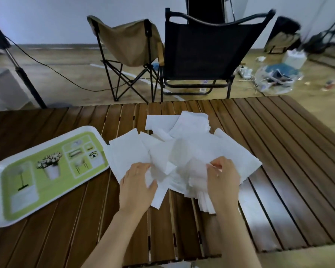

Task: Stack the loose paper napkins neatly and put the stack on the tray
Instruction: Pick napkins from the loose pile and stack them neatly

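The loose paper napkins (182,149) lie in a disordered, overlapping heap at the centre of the frame on the slatted wooden table (278,151). The left hand (136,182) grasps napkins at the lower-left edge of the heap, thumb on top. The right hand (223,176) pinches napkins at the lower-right side, fingers curled. The tray (0,190), white-rimmed with a green printed panel, sits at the left of the frame, its right corner touching the heap. 2 folding chairs (201,51) stand beyond the table.
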